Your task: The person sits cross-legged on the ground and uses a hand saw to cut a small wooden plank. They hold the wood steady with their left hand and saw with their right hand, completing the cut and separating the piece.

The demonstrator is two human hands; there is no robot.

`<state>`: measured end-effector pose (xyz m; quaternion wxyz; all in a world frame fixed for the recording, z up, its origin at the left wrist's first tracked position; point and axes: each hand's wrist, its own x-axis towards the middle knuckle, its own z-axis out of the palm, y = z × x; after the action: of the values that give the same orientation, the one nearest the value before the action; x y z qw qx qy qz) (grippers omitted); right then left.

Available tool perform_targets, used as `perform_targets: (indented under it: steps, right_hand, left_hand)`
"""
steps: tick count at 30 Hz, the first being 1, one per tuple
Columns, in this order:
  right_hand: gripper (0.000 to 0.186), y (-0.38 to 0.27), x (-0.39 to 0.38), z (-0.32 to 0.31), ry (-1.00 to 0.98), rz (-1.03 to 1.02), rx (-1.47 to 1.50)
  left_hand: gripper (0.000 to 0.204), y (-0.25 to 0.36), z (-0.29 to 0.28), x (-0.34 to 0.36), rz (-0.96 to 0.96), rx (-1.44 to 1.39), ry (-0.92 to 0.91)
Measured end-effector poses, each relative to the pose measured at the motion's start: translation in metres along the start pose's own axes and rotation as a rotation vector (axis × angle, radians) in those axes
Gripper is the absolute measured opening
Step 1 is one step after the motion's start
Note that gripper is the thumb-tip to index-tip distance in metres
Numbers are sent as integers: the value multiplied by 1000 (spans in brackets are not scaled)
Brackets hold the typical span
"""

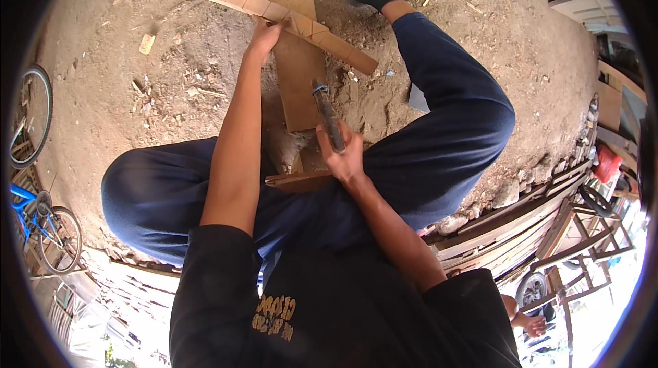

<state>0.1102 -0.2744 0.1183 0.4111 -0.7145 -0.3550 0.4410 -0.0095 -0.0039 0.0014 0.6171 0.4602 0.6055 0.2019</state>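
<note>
My left hand [266, 37] is closed around the lower edge of a long wooden strip [340, 50], which has lines drawn across it. The strip lies slantwise over a wider wooden board [301, 73] on the ground between my legs. In my right hand [346, 155] is a dark, rod-like tool [329, 117] with a blue band near its far end. Its exact kind does not show. That far end sits over the board's right edge, below the strip and apart from it. A short wooden piece [301, 181] lies between my thighs.
Wood chips [205, 92] litter the dirt floor. Bicycles [58, 231] stand at the left. Stacked planks [507, 231] and a wooden frame [582, 251] are at the right. Another person's hand [533, 325] shows at the lower right.
</note>
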Motion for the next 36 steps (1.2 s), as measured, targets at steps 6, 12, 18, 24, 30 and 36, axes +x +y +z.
perform_targets:
  steps: [6, 12, 18, 24, 30, 36]
  right_hand:
    - [20, -1, 1, 0, -5, -17, -25]
    - [25, -6, 4, 2, -3, -36, 21]
    - [24, -10, 3, 9, -13, -8, 93]
    - [14, -2, 1, 10, -58, -13, 54]
    - [16, 10, 0, 12, -67, 48, 158]
    - [17, 16, -4, 17, -44, -17, 53]
  left_hand:
    - [90, 5, 3, -7, 53, -35, 38]
    - [88, 12, 4, -11, 22, -6, 23]
    - [86, 12, 1, -11, 1, -28, 3]
    - [83, 4, 1, -7, 14, -50, 35]
    - [83, 3, 1, -4, 23, -41, -7]
    - [87, 2, 3, 0, 3, -37, 39]
